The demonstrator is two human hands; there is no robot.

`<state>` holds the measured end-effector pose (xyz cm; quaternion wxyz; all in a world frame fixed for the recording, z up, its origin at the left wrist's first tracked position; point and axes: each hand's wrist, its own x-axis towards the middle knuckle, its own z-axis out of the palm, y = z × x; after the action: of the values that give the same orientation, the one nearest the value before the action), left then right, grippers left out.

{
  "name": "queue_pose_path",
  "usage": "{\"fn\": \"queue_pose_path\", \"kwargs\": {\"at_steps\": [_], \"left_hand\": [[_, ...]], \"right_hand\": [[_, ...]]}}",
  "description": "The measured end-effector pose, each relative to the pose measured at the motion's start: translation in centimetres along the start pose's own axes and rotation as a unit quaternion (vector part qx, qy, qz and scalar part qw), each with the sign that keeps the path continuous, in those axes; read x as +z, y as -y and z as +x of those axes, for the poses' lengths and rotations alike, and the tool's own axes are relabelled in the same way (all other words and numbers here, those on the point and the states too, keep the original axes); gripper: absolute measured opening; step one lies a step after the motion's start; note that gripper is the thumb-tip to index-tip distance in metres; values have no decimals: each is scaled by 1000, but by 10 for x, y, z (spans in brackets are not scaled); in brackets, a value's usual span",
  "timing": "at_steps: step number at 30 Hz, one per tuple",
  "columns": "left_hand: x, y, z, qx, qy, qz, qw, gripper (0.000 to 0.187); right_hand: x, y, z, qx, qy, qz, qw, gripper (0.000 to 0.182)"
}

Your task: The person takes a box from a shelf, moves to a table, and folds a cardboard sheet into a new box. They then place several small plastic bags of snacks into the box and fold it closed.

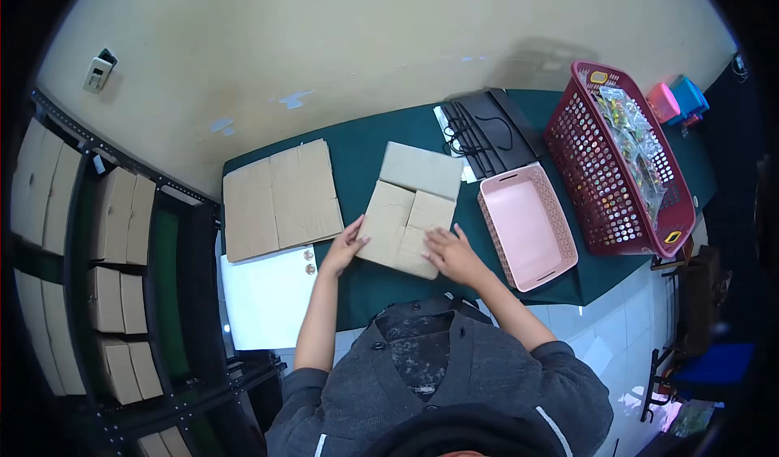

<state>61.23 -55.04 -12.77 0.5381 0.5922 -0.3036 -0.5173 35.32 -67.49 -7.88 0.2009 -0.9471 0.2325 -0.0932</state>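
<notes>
A brown cardboard box (386, 226) lies in front of me on the green-covered table, its flaps folded inward and a greyer flap (420, 170) extending at the far end. My left hand (345, 248) grips the box's left edge near the lower corner. On the right side, my right hand (451, 256) lies on a folded flap with its fingers spread. Left of the box is a stack of flattened cardboard (280, 201), beside a white sheet (264, 303) with two small round brownish items (310, 261) on it.
A pink plastic basket (531, 226) stands to the right. Behind it are a black folder-like object (499, 124) and a black cable. A maroon laundry basket (580, 149) holds plastic packets (633, 141). Shelving with cardboard boxes (122, 303) is at left; a wall (365, 43) stands behind the table.
</notes>
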Motion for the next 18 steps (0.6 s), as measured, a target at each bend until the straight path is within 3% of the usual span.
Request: {"fn": "queue_pose_path", "kwargs": {"at_steps": [4, 6, 7, 9, 11, 12, 14, 18], "left_hand": [[-32, -17, 21, 24, 3, 62, 998, 48], [-29, -38, 21, 1, -54, 209, 976, 46], [-24, -36, 24, 5, -57, 207, 977, 46], [1, -26, 27, 96, -12, 358, 929, 51], [47, -47, 6, 95, -14, 574, 813, 53], [51, -41, 8, 101, 0, 555, 826, 58], [51, -32, 15, 99, 12, 552, 828, 61], [62, -44, 14, 69, 47, 598, 797, 76]], "right_hand": [[1, 27, -4, -92, 86, 79, 989, 32], [5, 36, -3, -140, 131, 121, 974, 32], [6, 40, -2, -145, 151, 144, 967, 33], [15, 39, 1, -111, 173, 165, 965, 29], [14, 37, 2, -95, 138, 233, 958, 22], [13, 36, 3, -94, 136, 234, 958, 22], [12, 35, 0, -95, -13, 159, 983, 23], [8, 30, -8, -91, -25, 94, 991, 25]]}}
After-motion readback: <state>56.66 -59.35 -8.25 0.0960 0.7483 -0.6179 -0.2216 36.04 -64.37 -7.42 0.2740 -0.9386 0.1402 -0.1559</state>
